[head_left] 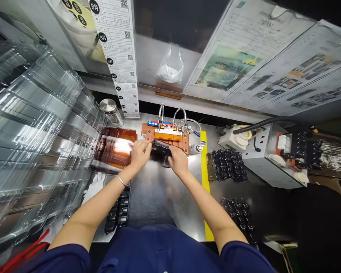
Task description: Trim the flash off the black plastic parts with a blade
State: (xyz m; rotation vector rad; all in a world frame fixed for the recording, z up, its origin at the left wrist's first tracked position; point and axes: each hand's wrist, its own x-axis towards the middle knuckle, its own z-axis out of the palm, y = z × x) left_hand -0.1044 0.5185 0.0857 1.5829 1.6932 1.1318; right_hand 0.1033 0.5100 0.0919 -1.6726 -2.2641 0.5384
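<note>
- A dark plastic part is clamped between the left hand and right hand, at the orange fixture's near edge.
- The steel surface is bounded rightward by a yellow strip.
- Clear trays are stacked leftward.

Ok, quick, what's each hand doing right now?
Left hand: closed, holding the black part.
Right hand: closed, holding the black part too.

we read "8月" in black circles down a white strip of qr-code labels, beyond and left of the grip; the same mark recurs on a yellow sheet further left.
</note>
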